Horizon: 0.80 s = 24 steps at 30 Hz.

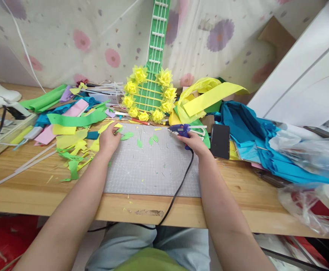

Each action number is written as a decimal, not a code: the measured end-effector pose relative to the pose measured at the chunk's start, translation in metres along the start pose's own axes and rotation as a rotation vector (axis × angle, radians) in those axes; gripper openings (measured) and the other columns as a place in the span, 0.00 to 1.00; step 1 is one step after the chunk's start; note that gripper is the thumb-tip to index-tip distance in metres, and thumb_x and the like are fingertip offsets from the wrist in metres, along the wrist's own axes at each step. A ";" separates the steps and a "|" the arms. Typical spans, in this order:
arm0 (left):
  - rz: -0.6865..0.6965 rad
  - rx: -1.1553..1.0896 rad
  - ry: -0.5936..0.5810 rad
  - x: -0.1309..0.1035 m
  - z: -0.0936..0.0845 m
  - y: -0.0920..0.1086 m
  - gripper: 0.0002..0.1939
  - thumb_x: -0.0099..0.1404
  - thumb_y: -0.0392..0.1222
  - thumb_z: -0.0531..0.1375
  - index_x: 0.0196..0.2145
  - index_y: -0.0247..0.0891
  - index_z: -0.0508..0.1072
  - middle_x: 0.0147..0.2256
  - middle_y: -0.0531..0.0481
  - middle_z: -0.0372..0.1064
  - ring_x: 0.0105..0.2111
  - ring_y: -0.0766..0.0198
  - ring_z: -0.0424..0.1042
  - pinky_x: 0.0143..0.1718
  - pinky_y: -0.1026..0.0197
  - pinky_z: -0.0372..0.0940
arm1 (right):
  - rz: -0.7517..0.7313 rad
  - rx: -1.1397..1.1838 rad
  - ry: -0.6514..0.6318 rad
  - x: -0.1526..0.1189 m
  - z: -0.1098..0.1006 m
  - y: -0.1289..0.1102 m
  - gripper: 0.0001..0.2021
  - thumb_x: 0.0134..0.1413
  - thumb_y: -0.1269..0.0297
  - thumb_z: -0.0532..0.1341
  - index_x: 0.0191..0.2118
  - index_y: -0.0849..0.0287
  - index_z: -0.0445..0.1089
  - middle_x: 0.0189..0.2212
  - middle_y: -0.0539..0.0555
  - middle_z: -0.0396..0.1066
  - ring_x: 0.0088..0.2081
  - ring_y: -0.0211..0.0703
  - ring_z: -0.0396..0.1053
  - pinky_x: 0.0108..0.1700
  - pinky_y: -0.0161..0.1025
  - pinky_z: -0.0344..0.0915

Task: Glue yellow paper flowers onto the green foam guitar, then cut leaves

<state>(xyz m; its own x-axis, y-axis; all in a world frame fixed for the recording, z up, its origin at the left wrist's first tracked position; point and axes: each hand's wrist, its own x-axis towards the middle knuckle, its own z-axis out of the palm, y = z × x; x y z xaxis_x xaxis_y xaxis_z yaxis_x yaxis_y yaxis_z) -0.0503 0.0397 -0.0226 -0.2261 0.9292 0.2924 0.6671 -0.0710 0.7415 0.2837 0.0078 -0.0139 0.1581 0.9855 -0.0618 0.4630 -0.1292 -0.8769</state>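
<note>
My right hand [196, 142] is wrapped round a blue glue gun [181, 130], whose nozzle points left over the back of a grey cutting mat [153, 169]. A black cord [181, 184] runs from its handle down over the table edge. At the mat's back left, my left hand [109, 138] is closed, thumb and fingers together at a green paper leaf [127, 136]. More small green leaves [140, 143] with thin stems lie to its right. Behind the mat stands a green paper guitar [150, 94], ringed with yellow paper flowers [164, 77].
Green and yellow paper scraps [74, 150] are heaped at the left. A black phone [220, 141], white-handled scissors [199, 131] and blue crepe paper [246, 128] lie at the right. A power strip [16, 111] sits far left; a red pen [140, 121] lies behind the mat.
</note>
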 end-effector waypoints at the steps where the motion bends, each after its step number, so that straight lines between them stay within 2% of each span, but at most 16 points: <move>1: -0.023 -0.097 0.002 -0.001 0.001 0.000 0.25 0.50 0.35 0.60 0.49 0.40 0.68 0.39 0.47 0.73 0.38 0.60 0.72 0.44 0.57 0.64 | -0.004 0.110 -0.006 -0.001 0.001 -0.002 0.16 0.36 0.52 0.65 0.29 0.59 0.68 0.24 0.51 0.67 0.26 0.38 0.64 0.28 0.36 0.59; 4: -0.134 -0.417 -0.041 -0.007 0.006 0.003 0.28 0.46 0.36 0.63 0.48 0.37 0.67 0.40 0.45 0.72 0.35 0.64 0.72 0.40 0.60 0.67 | -0.066 0.409 -0.072 -0.005 0.008 -0.010 0.18 0.35 0.53 0.66 0.33 0.58 0.68 0.34 0.53 0.70 0.29 0.36 0.66 0.29 0.35 0.60; 6: -0.197 -0.562 -0.090 -0.013 0.010 0.010 0.29 0.44 0.36 0.65 0.47 0.36 0.66 0.38 0.46 0.72 0.33 0.65 0.73 0.36 0.61 0.68 | -0.105 0.480 -0.114 -0.010 0.017 -0.019 0.18 0.36 0.52 0.66 0.33 0.58 0.68 0.36 0.54 0.70 0.29 0.34 0.65 0.28 0.34 0.60; 9: -0.254 -0.663 -0.178 -0.024 0.012 0.023 0.28 0.45 0.38 0.65 0.45 0.35 0.66 0.31 0.48 0.72 0.32 0.63 0.74 0.31 0.63 0.68 | -0.120 0.438 -0.183 -0.018 0.037 -0.030 0.18 0.38 0.50 0.65 0.32 0.59 0.68 0.28 0.52 0.69 0.25 0.33 0.62 0.25 0.33 0.57; 12: -0.324 -0.742 -0.269 -0.032 0.010 0.034 0.23 0.48 0.38 0.64 0.43 0.33 0.67 0.30 0.46 0.73 0.31 0.60 0.75 0.27 0.63 0.68 | -0.114 0.379 -0.236 -0.026 0.054 -0.039 0.19 0.38 0.48 0.64 0.28 0.60 0.67 0.21 0.49 0.64 0.22 0.33 0.59 0.23 0.33 0.55; 18: -0.459 -0.887 -0.344 -0.034 0.004 0.042 0.12 0.50 0.32 0.60 0.36 0.33 0.70 0.32 0.46 0.73 0.32 0.61 0.75 0.28 0.64 0.69 | -0.095 0.397 -0.172 -0.032 0.070 -0.043 0.19 0.36 0.48 0.65 0.25 0.59 0.64 0.17 0.45 0.60 0.19 0.31 0.56 0.21 0.33 0.52; 24: -0.465 -0.990 -0.371 -0.034 0.001 0.046 0.06 0.49 0.32 0.60 0.28 0.34 0.67 0.28 0.50 0.69 0.33 0.59 0.75 0.25 0.64 0.69 | -0.084 0.485 -0.127 -0.028 0.071 -0.036 0.18 0.37 0.50 0.65 0.28 0.60 0.66 0.18 0.46 0.62 0.20 0.31 0.56 0.22 0.33 0.53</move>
<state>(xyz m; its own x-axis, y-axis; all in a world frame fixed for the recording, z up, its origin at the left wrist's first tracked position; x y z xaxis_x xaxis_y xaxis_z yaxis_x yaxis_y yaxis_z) -0.0110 0.0050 0.0006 0.0276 0.9779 -0.2072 -0.3120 0.2054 0.9276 0.2006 -0.0071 -0.0142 0.0167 0.9998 -0.0125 0.0069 -0.0126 -0.9999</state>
